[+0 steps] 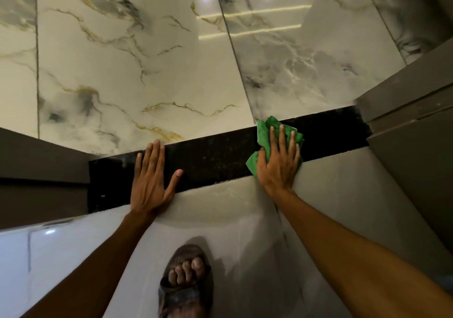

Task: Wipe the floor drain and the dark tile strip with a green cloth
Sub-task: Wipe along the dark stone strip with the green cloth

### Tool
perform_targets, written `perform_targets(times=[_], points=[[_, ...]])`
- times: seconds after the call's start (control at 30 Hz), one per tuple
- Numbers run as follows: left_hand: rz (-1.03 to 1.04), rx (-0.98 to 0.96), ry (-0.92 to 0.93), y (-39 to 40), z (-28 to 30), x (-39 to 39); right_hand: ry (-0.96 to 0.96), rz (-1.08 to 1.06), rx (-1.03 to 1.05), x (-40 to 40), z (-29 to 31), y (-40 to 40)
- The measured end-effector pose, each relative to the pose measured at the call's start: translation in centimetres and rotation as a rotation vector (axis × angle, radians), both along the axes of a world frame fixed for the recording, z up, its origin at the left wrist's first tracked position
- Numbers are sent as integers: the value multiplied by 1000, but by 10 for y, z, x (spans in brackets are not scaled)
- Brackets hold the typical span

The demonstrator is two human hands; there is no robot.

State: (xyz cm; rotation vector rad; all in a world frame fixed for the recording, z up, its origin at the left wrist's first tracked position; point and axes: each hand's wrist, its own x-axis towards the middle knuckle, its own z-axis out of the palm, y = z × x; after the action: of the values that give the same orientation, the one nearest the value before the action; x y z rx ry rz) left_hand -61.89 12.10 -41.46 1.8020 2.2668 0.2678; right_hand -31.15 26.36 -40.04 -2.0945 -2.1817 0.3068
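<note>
A sandalled foot (pixel 184 282) stands on pale floor tile (pixel 220 214) nearest the camera, between two bare forearms reaching forward. The left hand (pixel 152 183) lies flat and open, fingers spread, palm down across the near edge of the dark tile strip (pixel 215 156), holding nothing. The right hand (pixel 279 160), also spread flat, presses a crumpled green cloth (pixel 266 134) onto the strip towards its right end. Beyond the strip, glossy marble-patterned tiles (pixel 137 67) with gold and grey veins reflect ceiling lights.
</note>
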Motion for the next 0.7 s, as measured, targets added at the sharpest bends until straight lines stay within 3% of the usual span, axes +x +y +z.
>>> perform_targets(times=[0.47, 0.7], points=[[168, 21, -11, -53, 3, -44, 156, 437, -44, -146, 1, -36], [191, 18, -16, -56, 4, -44, 186, 805, -48, -171, -1, -43]])
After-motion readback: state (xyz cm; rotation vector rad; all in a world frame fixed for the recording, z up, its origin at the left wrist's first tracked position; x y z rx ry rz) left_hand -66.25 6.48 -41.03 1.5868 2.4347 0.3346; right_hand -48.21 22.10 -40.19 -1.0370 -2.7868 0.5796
